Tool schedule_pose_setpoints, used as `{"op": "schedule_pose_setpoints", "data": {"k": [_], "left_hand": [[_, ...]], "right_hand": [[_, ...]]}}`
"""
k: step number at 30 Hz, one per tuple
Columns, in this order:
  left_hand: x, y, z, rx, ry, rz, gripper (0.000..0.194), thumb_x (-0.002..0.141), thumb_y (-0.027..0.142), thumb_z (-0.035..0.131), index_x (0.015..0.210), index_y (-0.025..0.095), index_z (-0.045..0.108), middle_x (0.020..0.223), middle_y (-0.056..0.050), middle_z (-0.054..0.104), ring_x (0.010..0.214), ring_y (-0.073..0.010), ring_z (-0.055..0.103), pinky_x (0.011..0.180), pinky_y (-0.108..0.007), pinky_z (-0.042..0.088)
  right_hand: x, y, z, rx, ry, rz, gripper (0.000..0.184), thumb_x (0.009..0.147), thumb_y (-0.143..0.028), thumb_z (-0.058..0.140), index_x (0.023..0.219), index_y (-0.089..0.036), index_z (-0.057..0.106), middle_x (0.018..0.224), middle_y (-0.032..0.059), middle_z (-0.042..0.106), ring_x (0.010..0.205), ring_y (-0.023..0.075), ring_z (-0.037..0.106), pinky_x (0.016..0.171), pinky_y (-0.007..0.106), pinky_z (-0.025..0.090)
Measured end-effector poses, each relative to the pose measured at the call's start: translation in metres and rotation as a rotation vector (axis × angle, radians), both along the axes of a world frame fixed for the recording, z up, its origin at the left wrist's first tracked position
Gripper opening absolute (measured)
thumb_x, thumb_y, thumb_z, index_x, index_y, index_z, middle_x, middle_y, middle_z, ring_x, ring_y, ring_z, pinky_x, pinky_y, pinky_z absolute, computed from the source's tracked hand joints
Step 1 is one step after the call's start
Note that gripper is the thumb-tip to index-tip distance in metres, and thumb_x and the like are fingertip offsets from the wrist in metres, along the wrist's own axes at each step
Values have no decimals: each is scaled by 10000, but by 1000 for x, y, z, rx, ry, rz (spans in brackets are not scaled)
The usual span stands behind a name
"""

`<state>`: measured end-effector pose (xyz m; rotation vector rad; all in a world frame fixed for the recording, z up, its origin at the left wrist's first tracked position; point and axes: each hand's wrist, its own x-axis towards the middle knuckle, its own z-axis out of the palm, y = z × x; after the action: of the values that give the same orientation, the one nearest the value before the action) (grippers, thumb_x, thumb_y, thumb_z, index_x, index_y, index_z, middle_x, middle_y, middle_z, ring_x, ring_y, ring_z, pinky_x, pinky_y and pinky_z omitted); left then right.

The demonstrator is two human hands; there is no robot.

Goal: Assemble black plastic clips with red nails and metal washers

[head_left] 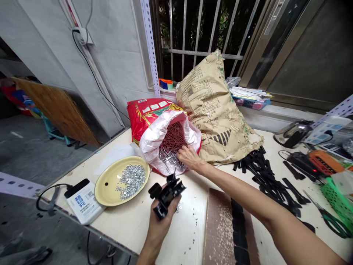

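My left hand (pixel 162 221) is closed around a black plastic clamp-like part (pixel 167 195), held above the table's front. My right hand (pixel 190 156) reaches into the mouth of a white-lined red sack (pixel 149 134), its fingers curled among long silver metal pins (pixel 169 156). Whatever those fingertips pinch is hidden. Behind the silver pins lie many thin reddish-brown rods (pixel 173 136). To the left of the sack, a yellow oval dish (pixel 107 193) holds a heap of small silver nuts (pixel 134 180).
A large brown paper sack (pixel 212 106) leans against the window. Black plastic pieces (pixel 275 184) are piled at the right, near scissors (pixel 331 217) and a green basket (pixel 339 202). A white box (pixel 85 206) sits at the left edge. A brown board (pixel 217 232) bears black pads (pixel 239 235).
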<state>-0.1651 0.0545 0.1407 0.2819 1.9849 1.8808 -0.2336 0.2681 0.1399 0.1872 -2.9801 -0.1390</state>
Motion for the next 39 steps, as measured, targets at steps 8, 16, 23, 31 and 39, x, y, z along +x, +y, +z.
{"op": "schedule_pose_setpoints", "data": {"k": [8, 16, 23, 31, 39], "left_hand": [[-11, 4, -7, 226, -96, -29, 326, 736, 369, 687, 973, 146, 672, 945, -91, 708, 947, -235, 633, 841, -331, 479], [-10, 5, -1, 61, -20, 34, 414, 674, 389, 725, 991, 129, 668, 952, -98, 715, 957, -252, 637, 860, -340, 474], [-9, 15, -2, -19, 47, -121, 450, 665, 410, 723, 1000, 116, 658, 933, -107, 709, 895, -258, 641, 779, -332, 482], [2, 22, 12, -110, 105, -190, 373, 647, 417, 725, 850, 110, 665, 688, -30, 656, 600, -162, 564, 543, -256, 430], [2, 15, 9, 134, -98, -158, 419, 654, 373, 748, 987, 130, 675, 860, -87, 714, 787, -206, 654, 678, -275, 493]], "right_hand": [[20, -4, 27, -377, 227, -111, 231, 966, -156, 298, 1049, -142, 513, 982, 112, 604, 861, 196, 578, 714, 329, 469], [105, 3, 66, -1642, -145, -120, 273, 892, -361, 492, 1090, -173, 509, 647, -51, 502, 449, 69, 500, 446, 203, 440], [123, 5, 98, -817, -196, 55, 236, 755, -133, 624, 986, -167, 658, 697, -16, 622, 596, 88, 522, 525, 196, 358], [110, -13, 124, -431, -254, 95, 261, 696, -161, 705, 938, -206, 619, 685, -37, 601, 578, 93, 483, 477, 196, 262], [108, -16, 133, -656, -172, 290, 408, 793, -255, 666, 1157, -153, 514, 934, 38, 632, 707, 114, 563, 601, 215, 425]]}}
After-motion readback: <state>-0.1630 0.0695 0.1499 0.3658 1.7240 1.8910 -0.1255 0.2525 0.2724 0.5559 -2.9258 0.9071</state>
